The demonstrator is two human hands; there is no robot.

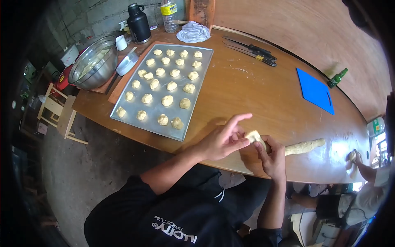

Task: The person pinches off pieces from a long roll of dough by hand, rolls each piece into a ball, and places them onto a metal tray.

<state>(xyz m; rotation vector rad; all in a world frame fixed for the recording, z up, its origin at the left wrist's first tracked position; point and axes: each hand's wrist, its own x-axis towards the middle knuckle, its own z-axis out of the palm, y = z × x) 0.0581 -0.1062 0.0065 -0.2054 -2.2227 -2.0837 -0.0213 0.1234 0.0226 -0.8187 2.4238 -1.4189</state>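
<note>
A small piece of pale dough [252, 136] is pinched between the thumb and fingers of my right hand [272, 157], above the table's near edge. My left hand [224, 140] is beside it, index finger stretched out and thumb tip against or very near the dough. Its other fingers curl partly out of sight. Just right of my right hand, a long roll of dough [305, 147] lies on the wooden table [238, 96]. To the left, a metal baking tray [177, 132] carries rows of small dough balls [167, 100].
A steel bowl [76, 76], a metal pan [127, 64], a white cup [121, 43] and a black jug [138, 24] stand back left. Knives [257, 52], a blue cutting board [314, 90] and a green bottle [338, 78] lie farther back. Another person's hand [364, 166] is at the right end.
</note>
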